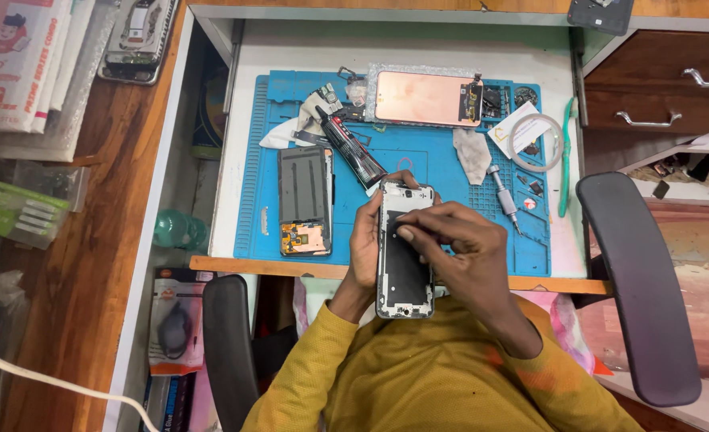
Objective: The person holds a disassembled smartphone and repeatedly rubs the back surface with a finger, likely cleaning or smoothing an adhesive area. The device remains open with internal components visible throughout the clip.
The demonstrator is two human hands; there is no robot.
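My left hand (364, 244) grips the left edge of an opened phone frame (405, 272), a silver-rimmed body with a black inner panel, held upright over the desk's front edge. My right hand (458, 252) rests on the frame's right side, its index fingertip pressing the black panel near the upper middle. On the blue work mat (418, 160) to the left lies a second phone body (305, 200) with a dark back and exposed orange parts at its bottom. A black glue tube (353, 150) lies diagonally just above my left hand.
A copper-coloured screen panel (426, 98) lies at the mat's top. A screwdriver (505, 198), a grey cloth (473, 154), a tape ring (535, 141) and a green toothbrush (566, 160) sit at the right. Chair armrests (641, 288) flank me. Drawers (658, 80) stand at right, boxes at left.
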